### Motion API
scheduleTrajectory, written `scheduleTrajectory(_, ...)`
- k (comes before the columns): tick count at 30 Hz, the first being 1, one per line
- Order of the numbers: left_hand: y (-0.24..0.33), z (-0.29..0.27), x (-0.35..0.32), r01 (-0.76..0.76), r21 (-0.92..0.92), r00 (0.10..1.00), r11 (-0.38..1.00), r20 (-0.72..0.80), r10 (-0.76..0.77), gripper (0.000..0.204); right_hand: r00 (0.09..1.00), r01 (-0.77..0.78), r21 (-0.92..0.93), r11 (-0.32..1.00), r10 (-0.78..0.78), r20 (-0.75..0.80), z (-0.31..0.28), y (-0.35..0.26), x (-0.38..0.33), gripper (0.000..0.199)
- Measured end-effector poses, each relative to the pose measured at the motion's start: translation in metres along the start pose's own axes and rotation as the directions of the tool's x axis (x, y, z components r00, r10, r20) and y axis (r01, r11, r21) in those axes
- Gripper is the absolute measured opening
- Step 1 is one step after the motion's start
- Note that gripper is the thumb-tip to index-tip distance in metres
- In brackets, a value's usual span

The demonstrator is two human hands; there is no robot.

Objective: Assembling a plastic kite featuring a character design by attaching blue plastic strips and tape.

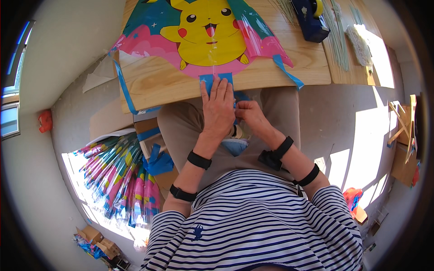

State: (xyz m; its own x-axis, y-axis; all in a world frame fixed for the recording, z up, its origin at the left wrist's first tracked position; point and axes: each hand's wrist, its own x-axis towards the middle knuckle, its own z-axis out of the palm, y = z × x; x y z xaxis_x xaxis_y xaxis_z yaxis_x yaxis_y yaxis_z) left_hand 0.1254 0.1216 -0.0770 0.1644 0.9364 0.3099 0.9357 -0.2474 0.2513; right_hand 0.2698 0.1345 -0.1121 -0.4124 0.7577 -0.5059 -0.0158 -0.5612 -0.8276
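A shiny plastic kite [147, 47] with a yellow cartoon figure on pink and teal lies on the table. From its lower edge a blue plastic tail piece [206, 79] comes down to the table's front edge. My left hand [218, 108] lies over this piece with its fingers stretched out flat, pressing it to the wood. Close beside it, just off the edge, my right hand [253, 116] is pinched together. Bits of blue show near its fingertips, but what they grip is too small to make out. Blue ribbons [123, 86] trail from both kite corners.
On the wooden table [307, 63] stand a dark blue tape dispenser [311, 25] and thin pale rods [339, 40]. A fan of folded kites [120, 176] lies low on the left, beside cardboard and bunched blue plastic [158, 161]. A roll of tape [238, 132] rests in my lap.
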Motion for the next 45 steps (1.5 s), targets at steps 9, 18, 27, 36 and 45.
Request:
scheduleTrajectory(9,0.000,-0.001,0.000,0.011,-0.002,1.000,1.000,-0.002,-0.011,0.047,1.000,-0.012,-0.029,1.000,0.012,0.004,0.001,-0.004,-0.001,0.011)
scheduleTrajectory(18,-0.002,-0.001,-0.001,0.015,0.017,1.000,1.000,0.023,-0.015,0.047,1.000,0.008,-0.015,1.000,-0.008,-0.013,0.003,0.003,0.001,0.017)
scheduleTrajectory(27,0.000,-0.004,0.000,0.022,0.048,0.997,0.999,0.075,-0.026,0.049,0.989,0.033,-0.466,0.884,-0.097,-0.114,-0.005,0.005,-0.002,0.025)
scheduleTrajectory(36,0.003,-0.005,0.001,0.028,0.077,0.998,0.997,0.061,-0.032,0.050,0.988,-0.023,-0.621,0.784,-0.078,-0.136,-0.011,-0.030,-0.016,0.033)
scheduleTrajectory(45,0.003,-0.002,0.000,0.041,0.076,0.999,0.996,0.030,-0.044,0.051,0.987,0.020,-0.587,0.809,-0.110,-0.118,-0.018,-0.030,-0.019,0.029)
